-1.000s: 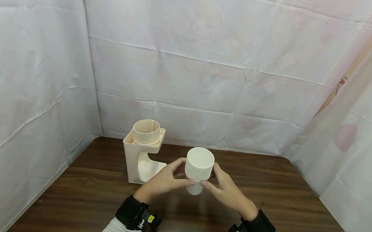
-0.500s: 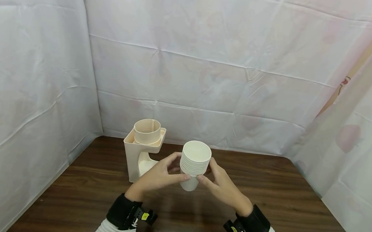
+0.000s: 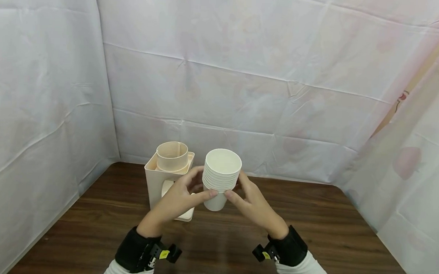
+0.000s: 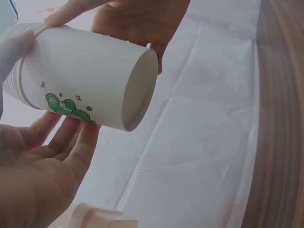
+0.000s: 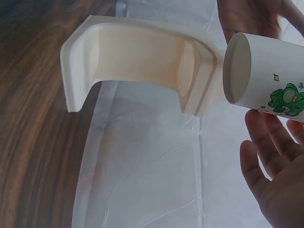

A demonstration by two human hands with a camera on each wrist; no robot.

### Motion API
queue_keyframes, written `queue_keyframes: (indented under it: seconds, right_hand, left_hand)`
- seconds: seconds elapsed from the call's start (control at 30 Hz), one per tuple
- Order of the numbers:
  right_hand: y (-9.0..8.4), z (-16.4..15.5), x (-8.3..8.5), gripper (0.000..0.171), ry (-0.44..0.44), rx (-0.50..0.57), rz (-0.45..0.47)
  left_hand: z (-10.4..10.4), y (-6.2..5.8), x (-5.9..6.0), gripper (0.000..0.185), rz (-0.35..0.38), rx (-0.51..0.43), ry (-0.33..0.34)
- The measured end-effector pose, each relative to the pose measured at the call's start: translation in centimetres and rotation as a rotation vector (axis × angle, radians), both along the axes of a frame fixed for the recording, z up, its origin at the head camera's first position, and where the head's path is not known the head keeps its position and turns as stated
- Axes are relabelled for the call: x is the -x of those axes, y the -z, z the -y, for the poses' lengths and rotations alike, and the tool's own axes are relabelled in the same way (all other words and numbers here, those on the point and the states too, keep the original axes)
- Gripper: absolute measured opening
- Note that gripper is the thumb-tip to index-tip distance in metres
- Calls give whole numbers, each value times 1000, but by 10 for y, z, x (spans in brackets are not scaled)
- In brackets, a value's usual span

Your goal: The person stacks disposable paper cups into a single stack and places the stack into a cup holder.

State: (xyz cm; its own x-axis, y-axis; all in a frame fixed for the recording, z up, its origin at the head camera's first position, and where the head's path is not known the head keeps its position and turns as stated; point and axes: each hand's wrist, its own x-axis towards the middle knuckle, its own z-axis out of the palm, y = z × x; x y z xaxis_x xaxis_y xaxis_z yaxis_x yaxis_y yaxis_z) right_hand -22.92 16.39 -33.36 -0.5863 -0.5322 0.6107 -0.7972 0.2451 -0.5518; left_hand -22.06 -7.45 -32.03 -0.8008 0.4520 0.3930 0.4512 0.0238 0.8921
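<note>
A stack of several white paper cups (image 3: pixel 221 177) hangs in the air above the table, held between both hands. My left hand (image 3: pixel 182 196) grips it from the left and my right hand (image 3: pixel 247 198) from the right, fingers curled round the sides. The bottom cup (image 4: pixel 90 90) bears a green print and shows its base in both wrist views (image 5: pixel 266 76). Just left of the stack stands a cream cup dispenser (image 3: pixel 169 171) with a round tube on top. Its arched body (image 5: pixel 137 66) fills the right wrist view.
The dark wooden table (image 3: pixel 329 229) is walled by white sheeting (image 3: pixel 242 93) at the back and on both sides. The dispenser stands near the back left corner.
Both hands have lifted the stack of cups and carried it up and to the left, closer to the dispenser's top.
</note>
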Motion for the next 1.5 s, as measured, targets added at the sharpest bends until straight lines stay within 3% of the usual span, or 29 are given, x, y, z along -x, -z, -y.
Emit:
queue_keyframes:
  seconds: [0.2,0.43,0.6,0.93,1.33,1.5]
  right_hand:
    - [-6,12,9,58,-12,15,10]
    - [-19,30,19,62,-35,52,36]
    - [-31,43,28,67,-56,78,53]
    - [-56,68,46,69,-10,87,77]
    - [-84,88,64,88,-27,120,74]
    - [-93,90,70,79,-55,93,77]
  left_hand:
    - [7,-3,3,65,11,-32,-48]
    - [19,-11,7,60,-101,-82,-72]
    - [29,-23,10,59,-85,-66,-128]
    - [46,-47,17,62,-120,-25,-218]
    - [58,-69,37,61,-213,-81,-210]
    - [61,-79,42,62,-220,-96,-220]
